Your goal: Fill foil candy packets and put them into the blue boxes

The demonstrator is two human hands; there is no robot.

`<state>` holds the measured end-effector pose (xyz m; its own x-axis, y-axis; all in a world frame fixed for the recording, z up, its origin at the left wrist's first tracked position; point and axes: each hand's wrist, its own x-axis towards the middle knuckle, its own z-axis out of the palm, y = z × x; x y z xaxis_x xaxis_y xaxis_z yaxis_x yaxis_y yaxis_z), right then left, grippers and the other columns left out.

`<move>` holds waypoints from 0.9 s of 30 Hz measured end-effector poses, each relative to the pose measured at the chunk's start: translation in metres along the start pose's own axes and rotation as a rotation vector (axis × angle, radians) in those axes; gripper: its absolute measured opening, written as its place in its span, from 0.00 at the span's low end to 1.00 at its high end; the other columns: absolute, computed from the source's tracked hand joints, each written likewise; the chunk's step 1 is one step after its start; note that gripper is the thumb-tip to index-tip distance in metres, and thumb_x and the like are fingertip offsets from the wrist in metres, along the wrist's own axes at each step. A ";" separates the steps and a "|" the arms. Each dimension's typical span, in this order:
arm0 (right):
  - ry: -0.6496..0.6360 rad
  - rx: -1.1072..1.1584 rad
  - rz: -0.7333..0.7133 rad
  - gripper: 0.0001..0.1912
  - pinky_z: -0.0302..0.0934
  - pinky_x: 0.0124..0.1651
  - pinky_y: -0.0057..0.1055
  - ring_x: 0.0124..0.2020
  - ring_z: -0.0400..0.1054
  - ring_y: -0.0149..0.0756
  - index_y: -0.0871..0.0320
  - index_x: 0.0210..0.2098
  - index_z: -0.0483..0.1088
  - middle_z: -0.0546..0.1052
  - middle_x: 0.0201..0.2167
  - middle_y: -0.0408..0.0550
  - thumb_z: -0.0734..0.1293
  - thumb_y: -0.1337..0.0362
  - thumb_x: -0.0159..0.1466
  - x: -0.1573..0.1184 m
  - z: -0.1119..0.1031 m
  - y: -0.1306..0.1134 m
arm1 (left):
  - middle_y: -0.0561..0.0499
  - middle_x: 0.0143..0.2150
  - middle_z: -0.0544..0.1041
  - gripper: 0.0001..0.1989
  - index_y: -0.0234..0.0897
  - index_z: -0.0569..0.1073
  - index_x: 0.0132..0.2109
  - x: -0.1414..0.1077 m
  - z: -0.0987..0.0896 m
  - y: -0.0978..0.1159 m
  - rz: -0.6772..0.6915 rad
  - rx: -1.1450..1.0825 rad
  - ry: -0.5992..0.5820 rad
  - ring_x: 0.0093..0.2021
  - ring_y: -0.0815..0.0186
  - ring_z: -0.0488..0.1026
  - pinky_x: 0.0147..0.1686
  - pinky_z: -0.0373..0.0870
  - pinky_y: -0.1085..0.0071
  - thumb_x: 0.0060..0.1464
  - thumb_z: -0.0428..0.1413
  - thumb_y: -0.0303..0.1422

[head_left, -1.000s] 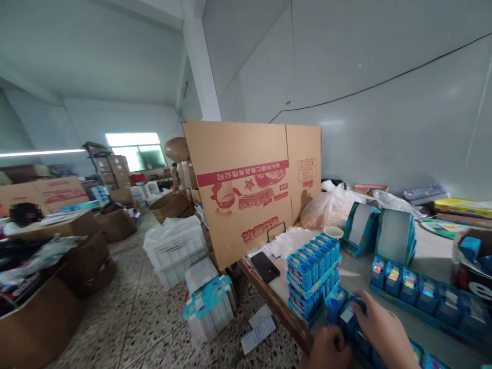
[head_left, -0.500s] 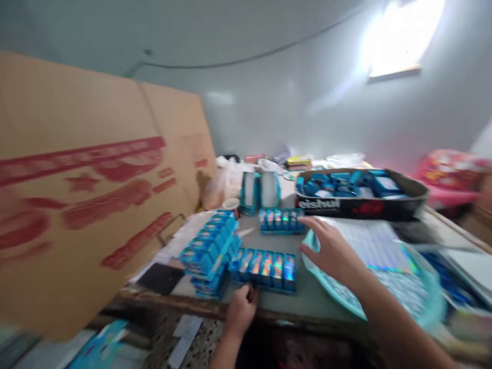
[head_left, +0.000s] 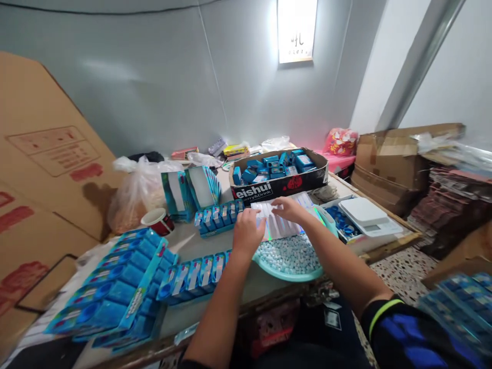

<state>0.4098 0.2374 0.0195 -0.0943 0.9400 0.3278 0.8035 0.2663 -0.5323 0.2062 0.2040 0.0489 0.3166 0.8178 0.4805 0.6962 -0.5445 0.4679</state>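
Observation:
A shiny silver holographic sheet (head_left: pixel 280 225), marked in strips, lies over a turquoise basin (head_left: pixel 294 277) of small pale mint-like pellets (head_left: pixel 288 252). My left hand (head_left: pixel 248 233) is closed at the sheet's left edge, its thumb and fingers bent around it. At the far edge my right hand (head_left: pixel 289 209) pinches the sheet between thumb and fingertips. Left of the basin, a row of small blue boxes (head_left: pixel 194 277) is partly hidden behind my left forearm. A second row of blue boxes (head_left: pixel 219 218) stands farther back.
Blue display trays (head_left: pixel 115 287) are stacked at the front left, near a paper cup (head_left: pixel 158 221). Folded blue cards (head_left: pixel 192 192) stand behind. A black carton (head_left: pixel 280 187) holds loose blue boxes. A white scale (head_left: pixel 369 215) sits at the right, and a big cardboard sheet (head_left: pixel 49 169) leans left.
My view has swung right. My left hand has left the front row of boxes for the shiny sheet. My right hand, open before, has moved to the sheet and pinches it.

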 end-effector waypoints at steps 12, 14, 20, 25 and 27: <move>-0.168 0.028 -0.151 0.16 0.61 0.55 0.38 0.54 0.70 0.45 0.53 0.46 0.79 0.77 0.50 0.49 0.76 0.62 0.58 0.003 0.020 -0.013 | 0.35 0.62 0.70 0.19 0.33 0.71 0.60 -0.001 0.031 -0.044 0.058 0.234 -0.291 0.62 0.51 0.68 0.62 0.65 0.54 0.64 0.51 0.32; -0.187 0.014 -0.143 0.16 0.60 0.56 0.41 0.56 0.69 0.47 0.52 0.46 0.79 0.77 0.52 0.50 0.76 0.62 0.58 0.002 0.021 -0.012 | 0.34 0.62 0.70 0.18 0.32 0.73 0.58 -0.002 0.033 -0.041 0.052 0.268 -0.292 0.62 0.49 0.68 0.62 0.65 0.53 0.64 0.50 0.31; -0.195 -0.026 -0.122 0.18 0.59 0.58 0.43 0.58 0.67 0.48 0.53 0.47 0.78 0.75 0.54 0.51 0.76 0.65 0.56 -0.001 0.021 -0.012 | 0.34 0.63 0.71 0.15 0.34 0.77 0.50 -0.007 0.035 -0.038 0.019 0.224 -0.236 0.63 0.49 0.69 0.63 0.66 0.53 0.64 0.48 0.29; -0.157 -0.046 -0.091 0.18 0.58 0.59 0.45 0.60 0.65 0.49 0.53 0.49 0.78 0.73 0.57 0.52 0.75 0.65 0.59 -0.001 0.023 -0.015 | 0.34 0.61 0.72 0.19 0.31 0.73 0.57 -0.008 0.037 -0.044 -0.017 0.112 -0.179 0.64 0.51 0.68 0.65 0.64 0.54 0.62 0.48 0.29; -0.139 -0.051 -0.076 0.17 0.58 0.59 0.45 0.60 0.65 0.49 0.52 0.49 0.77 0.72 0.58 0.52 0.74 0.64 0.60 -0.001 0.022 -0.016 | 0.34 0.62 0.71 0.20 0.32 0.71 0.60 -0.009 0.039 -0.047 -0.050 0.107 -0.142 0.64 0.50 0.68 0.65 0.63 0.53 0.62 0.49 0.30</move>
<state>0.3844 0.2370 0.0102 -0.2332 0.9390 0.2527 0.8195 0.3297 -0.4687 0.1958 0.2298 -0.0066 0.3624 0.8656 0.3456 0.7754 -0.4858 0.4034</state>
